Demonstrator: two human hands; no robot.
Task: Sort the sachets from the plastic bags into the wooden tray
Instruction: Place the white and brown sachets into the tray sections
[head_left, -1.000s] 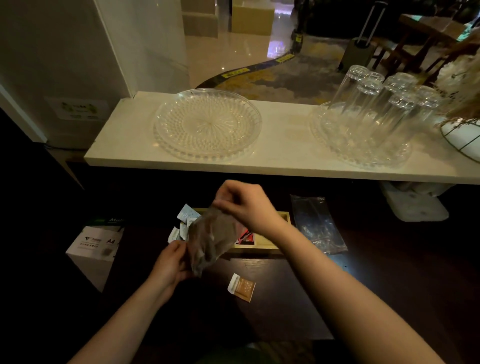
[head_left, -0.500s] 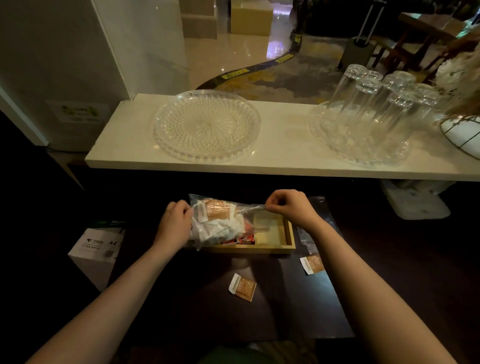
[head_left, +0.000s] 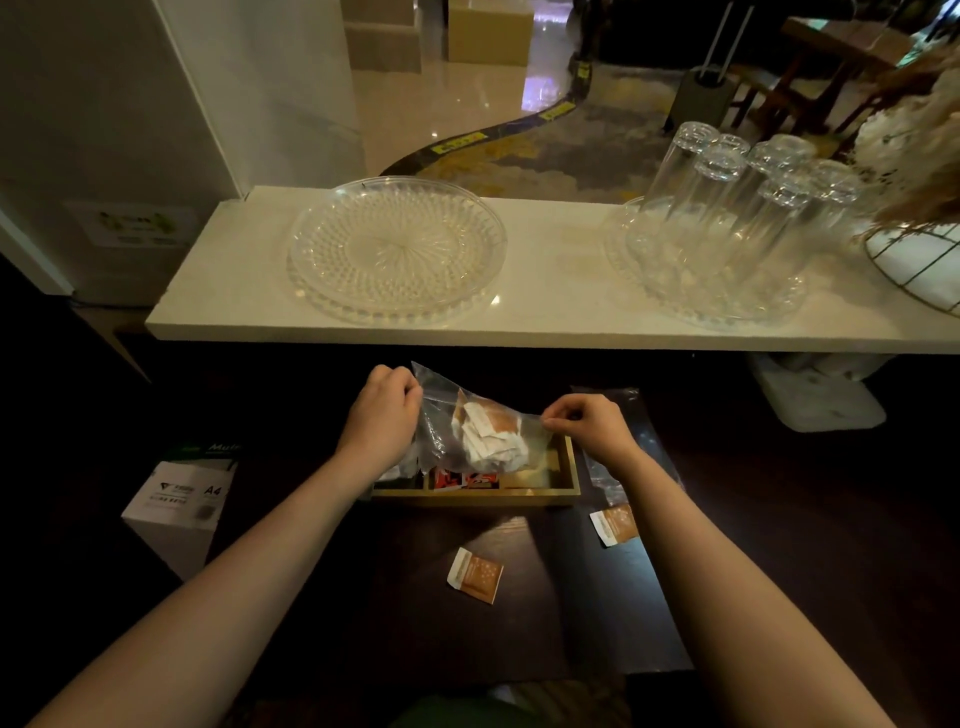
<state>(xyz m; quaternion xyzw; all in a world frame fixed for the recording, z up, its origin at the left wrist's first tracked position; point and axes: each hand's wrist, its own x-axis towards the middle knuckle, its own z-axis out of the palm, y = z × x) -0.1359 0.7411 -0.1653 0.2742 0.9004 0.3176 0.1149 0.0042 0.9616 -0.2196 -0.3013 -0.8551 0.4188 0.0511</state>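
A clear plastic bag (head_left: 467, 421) full of white and brown sachets hangs just above the wooden tray (head_left: 519, 496) on the dark table. My left hand (head_left: 382, 415) pinches the bag's left top corner and my right hand (head_left: 589, 428) pinches its right edge. Red sachets (head_left: 465, 479) lie in a middle compartment of the tray; the right compartment looks bare. Two brown sachets lie loose on the table, one in front of the tray (head_left: 475, 574) and one at the right (head_left: 615, 524). A second, flat plastic bag (head_left: 605, 470) lies right of the tray, partly under my right arm.
A white stone shelf (head_left: 545, 317) runs across above the table, carrying a glass plate (head_left: 397, 249), a glass tray with several upturned glasses (head_left: 727, 208) and a wire basket (head_left: 919, 260). An A4 paper box (head_left: 182, 499) stands at the left, low down.
The bag went from hanging in front of me to being stretched sideways between both hands over the tray, then tipped with its left corner raised. A second brown sachet came to lie at the right.
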